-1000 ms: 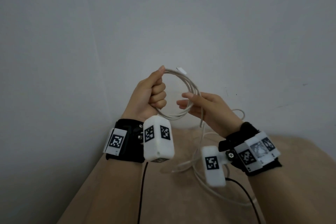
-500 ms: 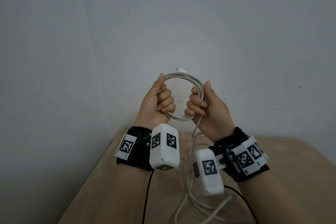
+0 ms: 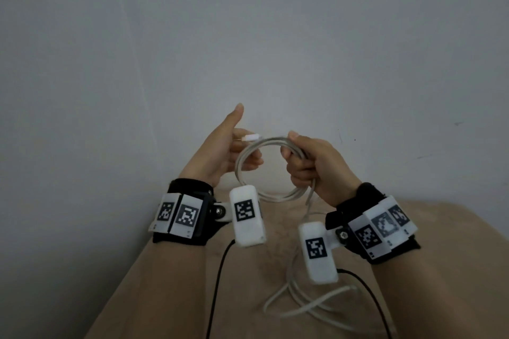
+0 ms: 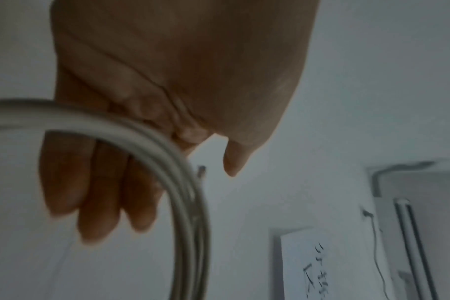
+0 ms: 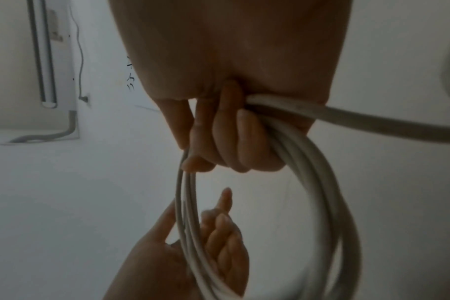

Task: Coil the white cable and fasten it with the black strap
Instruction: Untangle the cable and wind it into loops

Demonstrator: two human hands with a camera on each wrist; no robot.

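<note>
Right hand [image 3: 316, 165] clamps the cable [image 3: 248, 162] coil; left hand [image 3: 220, 151] open, fingers straight inside the loop (wall writing illegible).

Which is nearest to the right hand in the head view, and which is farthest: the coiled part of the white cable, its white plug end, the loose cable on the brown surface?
1. Coiled part of the white cable: gripped in the right hand.
2. White plug end: at the coil's top, by the left hand.
3. Loose cable on the brown surface: lowest, under the right wrist.
</note>
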